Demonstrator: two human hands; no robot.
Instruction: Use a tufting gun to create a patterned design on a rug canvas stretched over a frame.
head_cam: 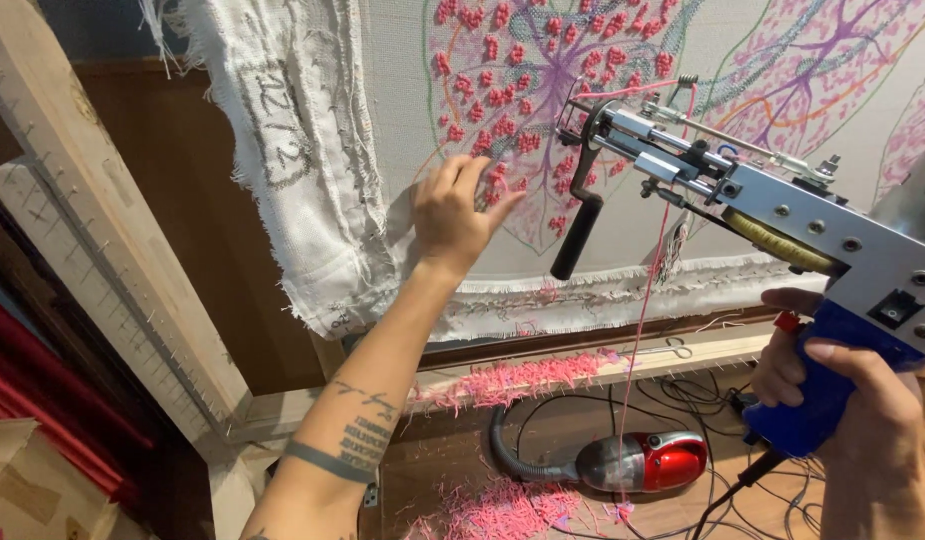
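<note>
Tufting gun (742,190) sits tilted, nose near the stretched cloth (622,240), apart from it as far as I can tell. Right hand (842,390) wraps the blue grip, fully closed. Left hand (460,215) reaches up, fingers spread flat on the pink tufts (502,130), holding nothing. Wooden frame (112,250) bounds the left edge; open cloth between both hands. Pink yarn (647,290) hangs from the gun.

We see a tufting gun (782,215) at the right, silver metal body with a blue grip, black front handle hanging down, its needle end tilted up-left against the cloth (622,150). That pale stretched cloth fills the far wall, bearing pink tufted dots and purple branching lines; pink yarn (650,290) trails down from the gun.
</note>
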